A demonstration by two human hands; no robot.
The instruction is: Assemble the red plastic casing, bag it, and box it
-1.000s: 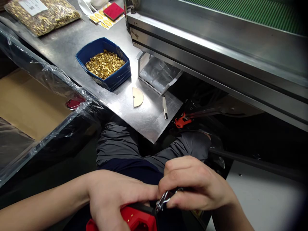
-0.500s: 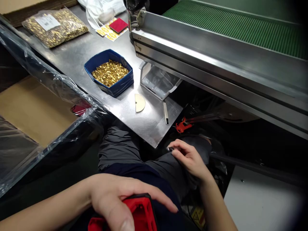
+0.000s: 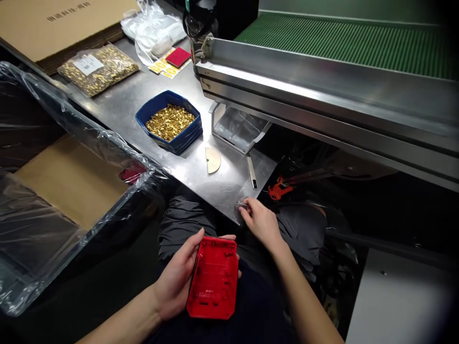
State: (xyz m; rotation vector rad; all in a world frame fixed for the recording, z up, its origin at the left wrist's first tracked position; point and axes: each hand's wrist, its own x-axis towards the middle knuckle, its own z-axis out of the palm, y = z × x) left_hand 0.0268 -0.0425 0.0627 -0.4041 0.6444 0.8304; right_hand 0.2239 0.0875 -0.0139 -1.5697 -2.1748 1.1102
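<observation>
The left hand cups a red plastic cover with loosely curled fingers. The right hand pinches a small metal clip at the counter edge.

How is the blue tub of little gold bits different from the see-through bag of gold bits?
The blue plastic tub is open on top, while the clear plastic bag looks closed and carries a white label. The tub stands with raised walls; the bag lies flat and floppy. The tub sits nearer the person, the bag farther back by the cardboard. Both hold small gold-coloured pieces and rest on the steel table.
</observation>
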